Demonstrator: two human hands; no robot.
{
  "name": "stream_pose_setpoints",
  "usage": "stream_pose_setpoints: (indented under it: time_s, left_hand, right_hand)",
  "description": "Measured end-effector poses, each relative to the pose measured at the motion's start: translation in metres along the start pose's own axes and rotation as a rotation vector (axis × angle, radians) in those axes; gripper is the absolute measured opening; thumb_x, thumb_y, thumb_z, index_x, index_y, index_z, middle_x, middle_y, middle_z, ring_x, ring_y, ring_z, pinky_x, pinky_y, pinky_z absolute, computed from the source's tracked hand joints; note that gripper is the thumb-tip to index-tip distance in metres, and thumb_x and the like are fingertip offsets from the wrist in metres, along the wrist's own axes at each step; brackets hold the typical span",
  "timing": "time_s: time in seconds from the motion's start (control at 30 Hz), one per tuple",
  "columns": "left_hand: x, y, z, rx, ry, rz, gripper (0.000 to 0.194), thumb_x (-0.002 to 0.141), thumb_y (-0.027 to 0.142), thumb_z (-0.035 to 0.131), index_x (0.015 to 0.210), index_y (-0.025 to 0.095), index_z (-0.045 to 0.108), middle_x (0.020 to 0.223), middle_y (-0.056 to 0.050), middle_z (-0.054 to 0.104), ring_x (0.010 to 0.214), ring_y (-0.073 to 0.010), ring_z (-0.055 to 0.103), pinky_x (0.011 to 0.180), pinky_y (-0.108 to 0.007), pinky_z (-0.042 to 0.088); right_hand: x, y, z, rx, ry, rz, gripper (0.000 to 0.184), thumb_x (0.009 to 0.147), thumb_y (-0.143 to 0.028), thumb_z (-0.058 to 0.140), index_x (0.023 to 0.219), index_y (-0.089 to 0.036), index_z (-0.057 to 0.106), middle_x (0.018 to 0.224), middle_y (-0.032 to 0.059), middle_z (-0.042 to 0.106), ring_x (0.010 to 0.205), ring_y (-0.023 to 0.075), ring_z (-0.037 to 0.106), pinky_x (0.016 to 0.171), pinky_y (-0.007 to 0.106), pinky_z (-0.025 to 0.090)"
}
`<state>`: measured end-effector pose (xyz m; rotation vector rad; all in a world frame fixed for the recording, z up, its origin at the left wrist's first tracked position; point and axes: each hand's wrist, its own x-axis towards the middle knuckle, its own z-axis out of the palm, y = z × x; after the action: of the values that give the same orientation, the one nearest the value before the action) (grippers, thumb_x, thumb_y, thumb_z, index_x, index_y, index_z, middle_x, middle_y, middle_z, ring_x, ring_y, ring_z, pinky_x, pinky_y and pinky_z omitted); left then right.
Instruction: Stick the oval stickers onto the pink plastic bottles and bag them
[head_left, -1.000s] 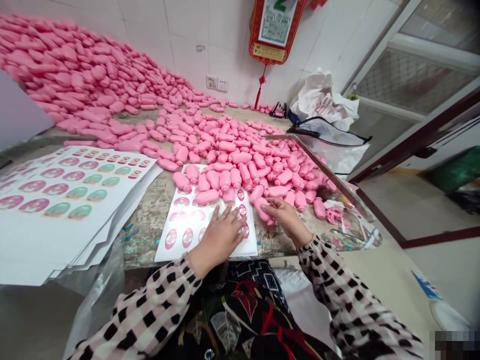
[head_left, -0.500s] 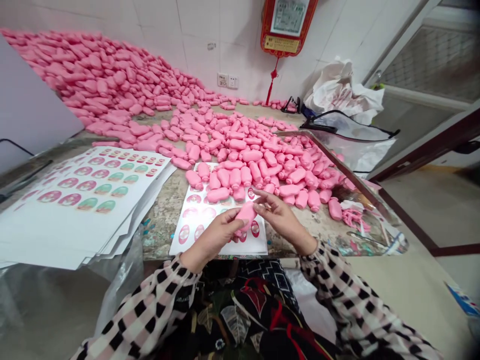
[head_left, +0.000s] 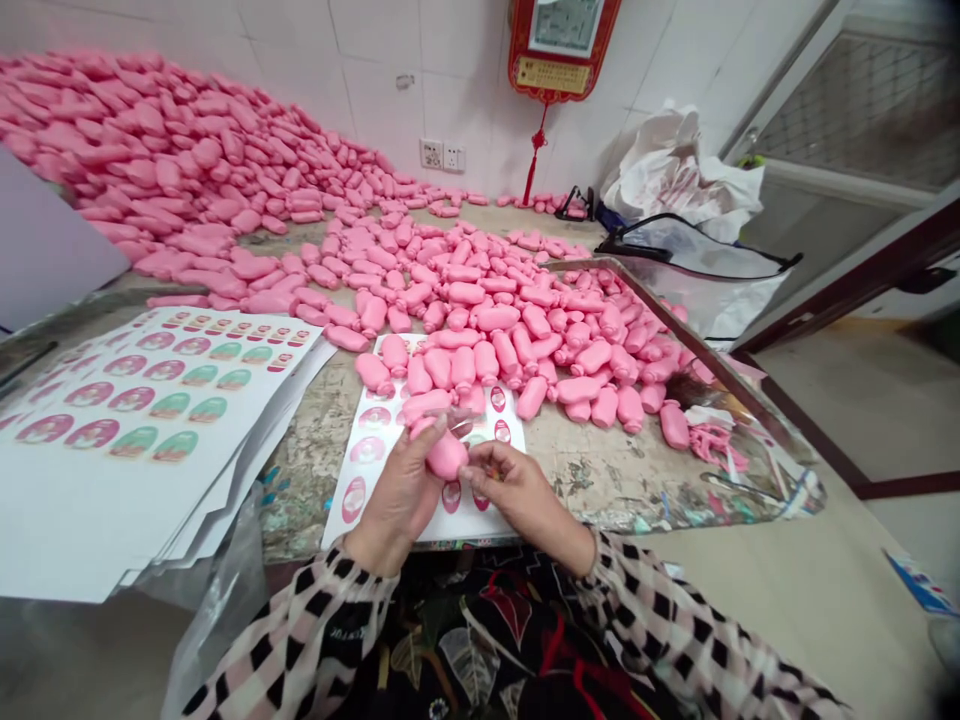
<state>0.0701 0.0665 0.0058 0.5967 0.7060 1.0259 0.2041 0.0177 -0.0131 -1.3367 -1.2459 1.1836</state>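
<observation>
Left hand (head_left: 401,495) grips a pink moulded bar (head_left: 446,455) above a label sheet (head_left: 394,490) on the worn desk (head_left: 307,480); right hand (head_left: 521,495) pinches something too small to make out; a slack grip could drop the bar onto the sheet.

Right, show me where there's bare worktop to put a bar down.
There is bare worktop between the stacked label sheets and the single label sheet, and more right of that sheet, beyond the right hand, below the pink bars. Above the sheet's top edge, the bars crowd together.
</observation>
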Motion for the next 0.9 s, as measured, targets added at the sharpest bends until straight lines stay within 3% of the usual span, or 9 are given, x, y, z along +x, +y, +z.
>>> stream_pose_setpoints:
  time_s: [0.1,0.2,0.3,0.43,0.67,0.9]
  left_hand:
    - [0.009,0.007,-0.004,0.010,0.055,-0.011,0.018,0.071,0.026,0.067,0.083,0.018,0.056,0.073,0.000,0.062,0.071,-0.0137,0.060,0.070,-0.028,0.048]
    - [0.014,0.008,-0.005,0.111,0.052,-0.078,0.021,0.071,0.028,0.067,0.084,0.018,0.054,0.061,0.002,0.058,0.058,-0.0129,0.058,0.058,-0.025,0.047]
    - [0.016,0.003,-0.005,0.175,0.070,-0.180,0.026,0.070,0.031,0.066,0.089,0.016,0.054,0.060,0.000,0.058,0.053,-0.0135,0.058,0.052,-0.024,0.046]
    - [0.017,-0.004,-0.007,0.190,0.109,-0.265,0.026,0.069,0.029,0.067,0.087,0.016,0.053,0.060,-0.001,0.059,0.057,-0.0167,0.061,0.056,-0.028,0.050]
    - [0.019,-0.008,-0.011,0.148,0.108,-0.274,0.023,0.068,0.022,0.067,0.084,0.016,0.053,0.058,0.001,0.058,0.062,-0.0173,0.064,0.061,-0.028,0.051]
    - [0.019,-0.010,-0.014,0.078,0.086,-0.265,0.023,0.064,0.020,0.068,0.081,0.016,0.054,0.058,0.002,0.058,0.064,-0.0174,0.064,0.065,-0.030,0.052]
  right_hand:
    - [0.015,0.006,-0.023,-0.421,0.176,-0.103,0.025,0.080,-0.023,0.051,0.103,-0.022,0.061,0.102,0.0040,0.064,0.095,0.0185,0.057,0.084,0.033,0.044]
    - [0.034,0.008,-0.038,-0.674,0.191,-0.084,0.044,0.078,-0.017,0.047,0.120,-0.021,0.053,0.120,0.0057,0.058,0.113,0.0205,0.050,0.096,0.035,0.038]
    - [0.052,0.010,-0.033,-0.706,0.219,-0.061,0.055,0.078,-0.015,0.043,0.133,-0.021,0.040,0.129,0.0058,0.052,0.119,0.0190,0.046,0.098,0.034,0.036]
    - [0.074,0.008,-0.016,-0.741,0.270,-0.066,0.063,0.078,-0.017,0.042,0.140,-0.017,0.027,0.133,0.0097,0.046,0.123,0.0206,0.041,0.098,0.035,0.036]
    - [0.101,0.003,0.004,-0.766,0.298,-0.050,0.059,0.082,-0.027,0.042,0.139,-0.013,0.028,0.133,0.0153,0.043,0.123,0.0251,0.040,0.097,0.038,0.036]
    - [0.102,-0.002,0.014,-0.781,0.149,-0.138,0.061,0.078,-0.018,0.041,0.138,-0.013,0.031,0.130,0.0128,0.047,0.118,0.0220,0.046,0.095,0.034,0.039]
